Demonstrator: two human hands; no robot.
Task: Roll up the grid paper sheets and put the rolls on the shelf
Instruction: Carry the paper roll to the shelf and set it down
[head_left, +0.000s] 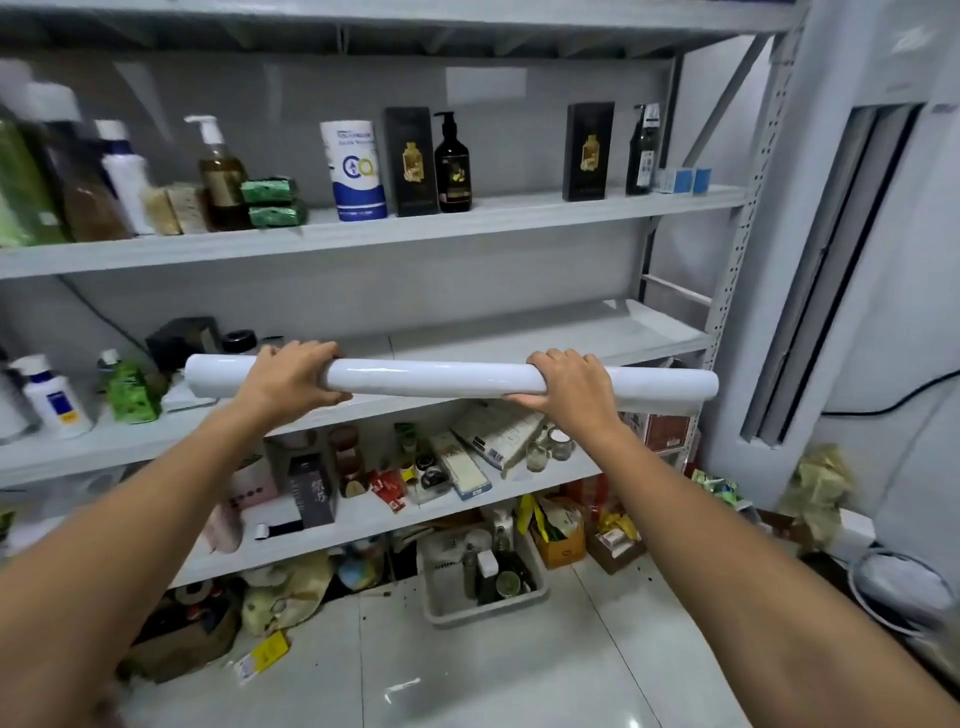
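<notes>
Roll (441, 382): white, glossy, held level at the front edge of the middle shelf (519, 338), not yet laid down. Left hand (293, 376): fingers curled over the roll, thumb under, firm grip left of centre. Right hand (566, 387): same wrap-around grip, right of centre. Risks, by judgement: the left end sits close to a green packet (132, 392) and a black box (182, 338), so a push inward on that side could knock them. No band or tape shows on the roll, so it may spring open or roll off the board once both grips loosen. The right end comes near the post (727, 291) and could catch there if the roll goes in skewed. Surface: pale grey board, crowded at left with a white bottle (52, 397) and small items, bare from centre to right behind the roll. Room: upper shelf (519, 213) lined with bottles and dark cartons; lower shelves packed with boxes and jars; glossy tiled floor (467, 665) with a grey bin (483, 577); tall white unit at far right.
</notes>
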